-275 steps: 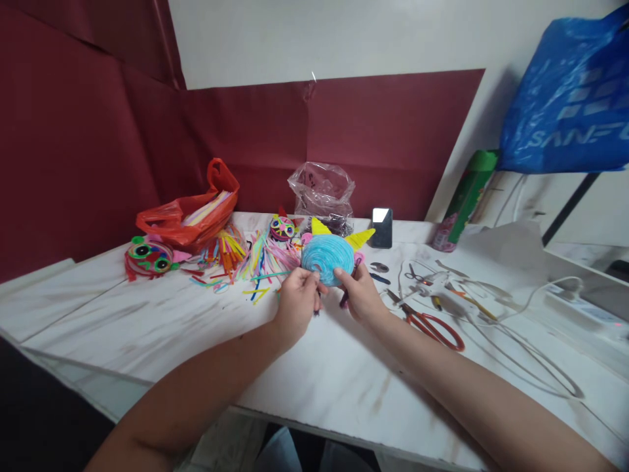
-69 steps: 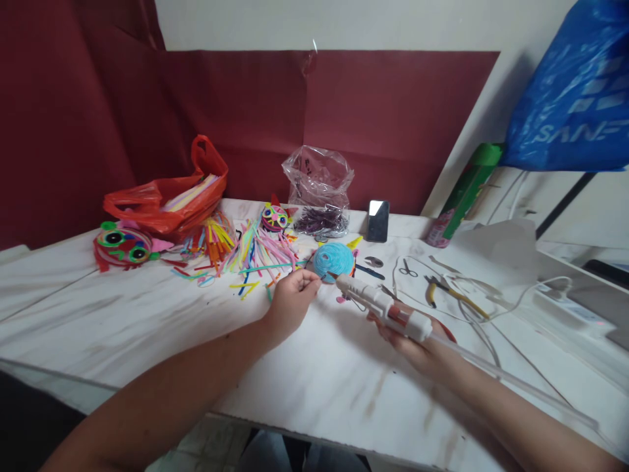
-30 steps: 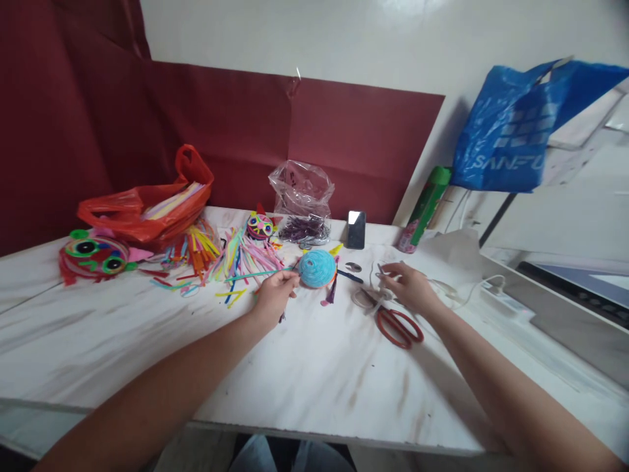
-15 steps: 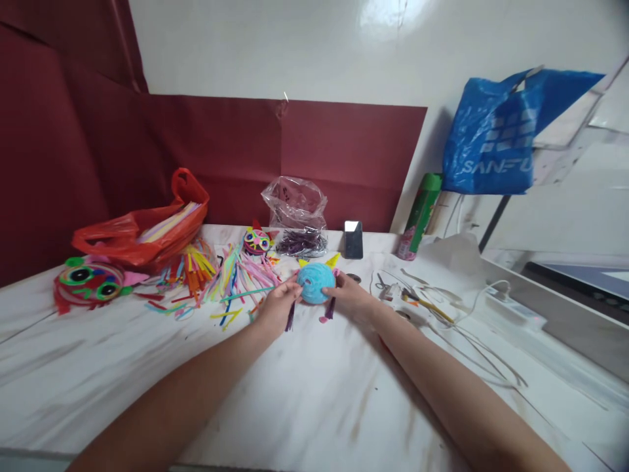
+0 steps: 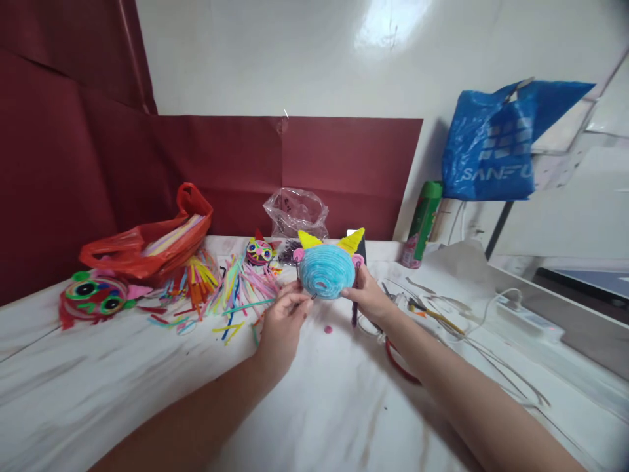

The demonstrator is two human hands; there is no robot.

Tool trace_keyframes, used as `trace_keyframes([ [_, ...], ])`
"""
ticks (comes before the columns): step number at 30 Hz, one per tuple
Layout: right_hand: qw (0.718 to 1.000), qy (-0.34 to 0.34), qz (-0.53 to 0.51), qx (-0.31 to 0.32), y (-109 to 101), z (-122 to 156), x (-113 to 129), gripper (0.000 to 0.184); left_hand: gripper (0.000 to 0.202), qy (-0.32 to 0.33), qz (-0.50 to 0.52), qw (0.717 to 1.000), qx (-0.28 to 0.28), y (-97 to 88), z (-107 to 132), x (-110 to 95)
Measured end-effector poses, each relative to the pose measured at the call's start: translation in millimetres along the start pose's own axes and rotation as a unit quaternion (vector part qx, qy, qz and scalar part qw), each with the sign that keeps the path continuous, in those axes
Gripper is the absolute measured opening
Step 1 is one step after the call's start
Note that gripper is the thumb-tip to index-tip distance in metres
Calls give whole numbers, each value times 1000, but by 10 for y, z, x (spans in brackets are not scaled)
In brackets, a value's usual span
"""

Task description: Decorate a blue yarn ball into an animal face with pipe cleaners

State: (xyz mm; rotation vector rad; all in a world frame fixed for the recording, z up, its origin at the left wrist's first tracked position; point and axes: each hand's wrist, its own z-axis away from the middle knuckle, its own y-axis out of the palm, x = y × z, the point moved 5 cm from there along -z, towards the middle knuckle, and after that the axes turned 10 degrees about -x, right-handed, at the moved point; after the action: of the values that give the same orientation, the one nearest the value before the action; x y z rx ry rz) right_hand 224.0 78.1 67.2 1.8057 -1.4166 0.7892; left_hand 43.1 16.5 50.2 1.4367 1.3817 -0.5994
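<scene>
A blue fuzzy-stem animal head (image 5: 328, 270) with yellow horns, pink ears and dark hanging tassels is held up over the table. My right hand (image 5: 367, 295) grips its right side, thumb in front. At its lower left edge, my left hand (image 5: 287, 311) is closed, thumb and fingertips pinching what looks like a small dark piece (image 5: 314, 296). The left tassel is mostly hidden by that hand. Below the head, a small pink disc (image 5: 328, 330) lies on the white marbled table (image 5: 314, 406).
Left: a red fuzzy-stem head (image 5: 95, 296), a red plastic bag (image 5: 142, 249), coloured fuzzy stems (image 5: 240, 288) and a small pink head (image 5: 259, 251). Behind: a clear bag (image 5: 297, 213) and a phone (image 5: 362, 246). Right: a green spray can (image 5: 422, 223), tools (image 5: 437, 318), cables and a power strip (image 5: 531, 318).
The blue head has been raised and tilted toward me, showing more of its horns and ears. My left hand has shifted to its lower edge; the camera view has moved slightly.
</scene>
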Motion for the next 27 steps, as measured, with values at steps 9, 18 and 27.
trace_keyframes([
  [9,998,-11,-10,61,34,14,7,72,25,-119,37,992,2,35,125,113],
  [18,999,11,-11,40,24,33,-50,70,32,-178,107,978,-11,69,115,206],
  [27,999,13,-1,33,69,52,-60,74,36,-195,136,971,-20,88,121,172],
])
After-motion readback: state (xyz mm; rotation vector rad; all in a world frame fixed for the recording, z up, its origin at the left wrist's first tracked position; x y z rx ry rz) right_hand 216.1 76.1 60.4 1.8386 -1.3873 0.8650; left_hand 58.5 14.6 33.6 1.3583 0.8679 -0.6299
